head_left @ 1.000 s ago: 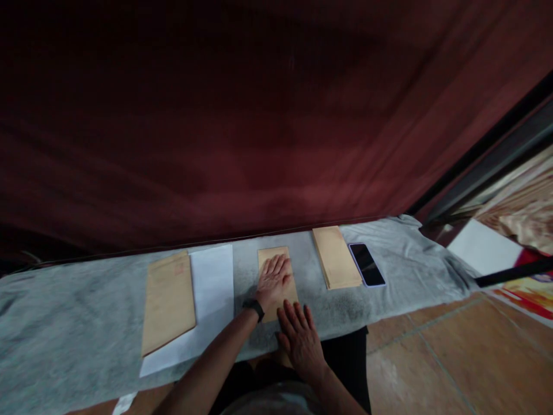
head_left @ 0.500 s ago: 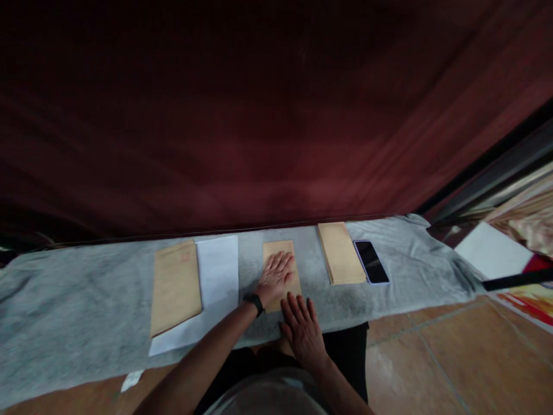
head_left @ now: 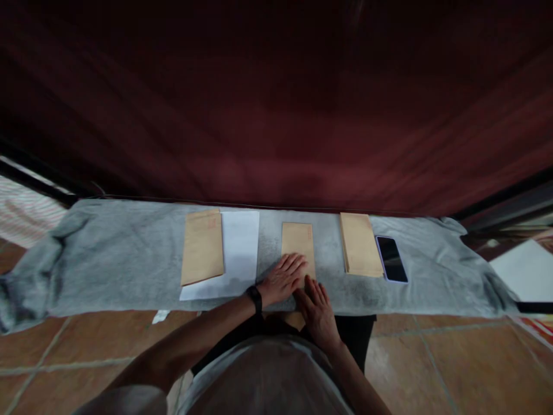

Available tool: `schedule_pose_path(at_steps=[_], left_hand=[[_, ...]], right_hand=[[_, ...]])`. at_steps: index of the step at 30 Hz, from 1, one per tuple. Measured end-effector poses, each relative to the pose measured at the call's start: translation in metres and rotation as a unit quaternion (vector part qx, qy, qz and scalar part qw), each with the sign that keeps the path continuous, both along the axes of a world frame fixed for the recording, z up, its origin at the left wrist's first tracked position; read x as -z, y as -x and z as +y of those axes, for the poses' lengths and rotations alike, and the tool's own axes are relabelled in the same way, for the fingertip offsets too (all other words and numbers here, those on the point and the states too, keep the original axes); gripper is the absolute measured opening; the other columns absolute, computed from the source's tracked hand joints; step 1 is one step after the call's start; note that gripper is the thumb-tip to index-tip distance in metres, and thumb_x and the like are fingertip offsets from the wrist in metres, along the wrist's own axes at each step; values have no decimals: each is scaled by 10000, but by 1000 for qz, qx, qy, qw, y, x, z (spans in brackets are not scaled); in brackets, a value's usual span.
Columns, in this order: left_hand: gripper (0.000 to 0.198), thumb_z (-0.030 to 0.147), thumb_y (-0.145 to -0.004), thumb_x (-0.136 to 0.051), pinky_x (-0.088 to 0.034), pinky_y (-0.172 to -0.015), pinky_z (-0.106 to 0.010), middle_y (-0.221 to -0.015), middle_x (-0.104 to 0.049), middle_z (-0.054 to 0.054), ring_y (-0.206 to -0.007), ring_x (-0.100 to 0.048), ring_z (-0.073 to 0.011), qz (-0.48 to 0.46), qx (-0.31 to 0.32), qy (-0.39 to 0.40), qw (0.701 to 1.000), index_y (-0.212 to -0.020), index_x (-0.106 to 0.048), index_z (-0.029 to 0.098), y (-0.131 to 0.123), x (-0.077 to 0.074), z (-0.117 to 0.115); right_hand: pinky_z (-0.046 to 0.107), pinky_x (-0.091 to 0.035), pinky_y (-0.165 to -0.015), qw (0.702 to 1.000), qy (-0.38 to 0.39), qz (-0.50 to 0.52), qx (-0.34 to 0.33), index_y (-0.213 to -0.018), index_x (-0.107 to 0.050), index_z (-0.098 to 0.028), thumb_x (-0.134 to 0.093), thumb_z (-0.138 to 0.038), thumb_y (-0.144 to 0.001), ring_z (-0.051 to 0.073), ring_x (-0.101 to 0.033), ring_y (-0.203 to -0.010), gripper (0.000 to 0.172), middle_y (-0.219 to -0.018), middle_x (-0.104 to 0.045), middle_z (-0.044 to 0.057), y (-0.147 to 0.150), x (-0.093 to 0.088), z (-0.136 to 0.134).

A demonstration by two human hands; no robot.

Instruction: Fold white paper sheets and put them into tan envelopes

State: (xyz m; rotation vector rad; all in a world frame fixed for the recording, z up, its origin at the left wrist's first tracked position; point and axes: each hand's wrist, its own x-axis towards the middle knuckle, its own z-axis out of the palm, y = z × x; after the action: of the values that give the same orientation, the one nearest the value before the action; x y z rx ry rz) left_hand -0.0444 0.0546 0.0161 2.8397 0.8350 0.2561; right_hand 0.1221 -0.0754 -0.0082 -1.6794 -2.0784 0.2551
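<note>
A brown paper envelope (head_left: 298, 237) lies flat on the grey cloth (head_left: 116, 259) in front of me, with red print at its upper right corner. Across its near half rests my left hand (head_left: 283, 279), palm down with fingers stretched out, a dark band on the wrist. My right hand (head_left: 318, 309) lies at the envelope's near right corner, fingers extended and its tips beside those of the left. Both hands hide the near end of the envelope.
To the left, a stack of brown envelopes (head_left: 202, 248) partly covers white paper sheets (head_left: 242, 248). On the right lie another envelope stack (head_left: 362, 245) and a phone (head_left: 391, 259) in a pale purple case. A dark red curtain-like surface (head_left: 276, 173) rises behind the cloth.
My left hand has slid toward me down the envelope, uncovering its far half and the red print. The right hand stays close to the near edge. The camera view has shifted.
</note>
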Motion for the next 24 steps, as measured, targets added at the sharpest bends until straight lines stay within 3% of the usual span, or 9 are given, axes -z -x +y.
schedule_pose_path(at_steps=[3,6,10,14,17,20,22,24], left_hand=[[533,316,-1010,-403,-132,-1235,-479,-1627,-317,-90,-1519,-206,-252,2,2,3,1000,-1529,-350,210,2,-5,-8],[525,340,-1010,-403,-132,-1230,-488,-1623,-321,-100,-1512,-224,-266,11,0,8,1000,-1515,-371,203,2,-10,-11],[552,366,-1002,-415,-134,-1226,-496,-1625,-310,-123,-1511,-223,-281,22,9,9,1000,-1521,-357,187,2,-15,-9],[649,392,-965,-474,-117,-1228,-510,-1641,-268,-130,-1524,-185,-291,42,13,1,999,-1552,-291,183,3,-10,-10],[709,398,-935,-495,-107,-1229,-522,-1640,-269,-139,-1524,-187,-303,42,-20,-3,999,-1564,-265,164,-3,2,-16],[637,301,-946,-439,-191,-1217,-497,-1602,-358,-133,-1495,-283,-288,12,-75,20,997,-1552,-304,159,-13,5,-22],[586,178,-939,-379,-287,-1183,-449,-1557,-437,-130,-1451,-377,-263,-18,-117,57,991,-1524,-364,152,-20,-4,-24],[542,142,-945,-338,-352,-1145,-428,-1502,-509,-130,-1391,-460,-257,-78,-164,109,977,-1477,-442,151,-25,-22,-22]], right_hand=[[521,-388,-1134,999,-6,45,29,-1487,-433,-227,-374,-199,-1003,261,-419,-1415,488,-1549,-437,110,-9,4,-1],[556,-380,-1113,993,-15,43,106,-1511,-379,-175,-377,-259,-1013,303,-372,-1430,505,-1550,-414,159,-12,7,1],[583,-367,-1091,987,-18,50,152,-1473,-425,-167,-387,-286,-1010,329,-370,-1405,479,-1514,-438,180,-5,8,10],[555,-439,-1030,966,-39,157,204,-1307,-573,-172,-455,-328,-960,308,-501,-1255,398,-1327,-572,176,1,9,26],[494,-497,-966,919,-15,304,249,-1102,-675,-187,-532,-407,-893,283,-595,-1095,335,-1149,-653,139,-2,3,37],[432,-549,-866,825,72,495,264,-991,-709,-194,-619,-501,-814,259,-664,-928,365,-998,-711,95,-3,-16,45],[417,-567,-812,756,116,589,259,-1005,-715,-196,-676,-533,-770,242,-686,-836,413,-948,-730,73,0,-33,49],[408,-576,-790,726,117,632,244,-1058,-716,-209,-720,-537,-744,235,-693,-831,454,-983,-738,69,5,-49,52]])
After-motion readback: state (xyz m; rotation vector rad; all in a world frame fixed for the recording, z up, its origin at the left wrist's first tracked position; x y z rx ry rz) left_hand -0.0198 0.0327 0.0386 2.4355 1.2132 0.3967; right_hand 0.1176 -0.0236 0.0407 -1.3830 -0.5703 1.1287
